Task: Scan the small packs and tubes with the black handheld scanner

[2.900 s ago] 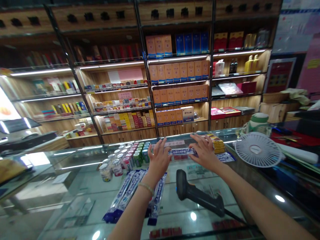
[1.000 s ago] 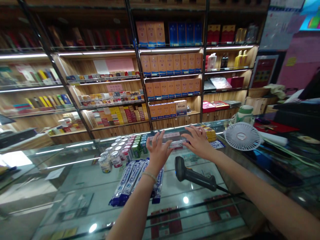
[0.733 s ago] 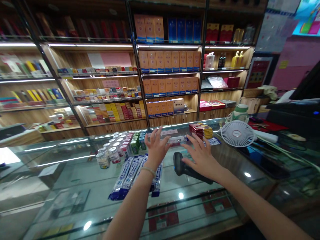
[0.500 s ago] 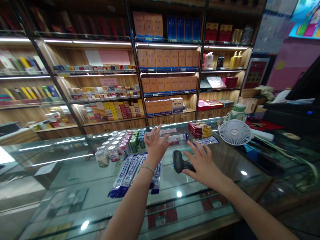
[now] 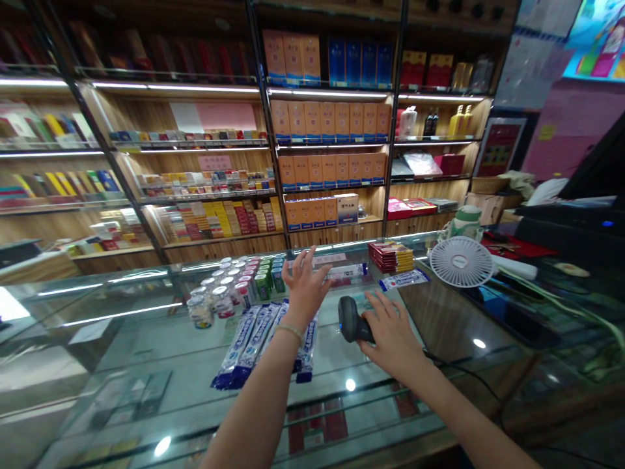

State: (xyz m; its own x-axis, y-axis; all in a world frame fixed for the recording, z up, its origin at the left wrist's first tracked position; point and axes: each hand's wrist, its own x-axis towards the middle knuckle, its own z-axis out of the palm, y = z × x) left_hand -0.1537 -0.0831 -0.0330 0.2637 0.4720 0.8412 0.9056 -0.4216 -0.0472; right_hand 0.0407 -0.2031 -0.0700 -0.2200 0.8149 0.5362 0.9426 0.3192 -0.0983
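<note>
Above the glass counter [image 5: 190, 365], my left hand [image 5: 306, 286] has its fingers spread and holds nothing. Beneath and beside its wrist lie several blue-and-white wrapped packs [image 5: 254, 335]. My right hand [image 5: 390, 329] is over the handle of a black handheld scanner [image 5: 349, 318], its fingers apart and bent; whether the palm touches the handle is hidden. Left of my left hand are rows of small jars and tubs [image 5: 223, 301] with white, pink, green and blue parts. Another wrapped pack [image 5: 346, 271] lies just beyond my left fingertips.
Stacked red and yellow packs [image 5: 390, 256] stand at the counter's back, with a wrapped pack [image 5: 404, 279] in front. A white round fan [image 5: 461, 262] and a green-and-white bottle [image 5: 466, 223] are at the right. Lit shelves [image 5: 332, 144] of boxes line the wall.
My right hand has moved slightly left and down, closer over the scanner handle. A black cable now shows beside the right wrist. My left hand has barely moved.
</note>
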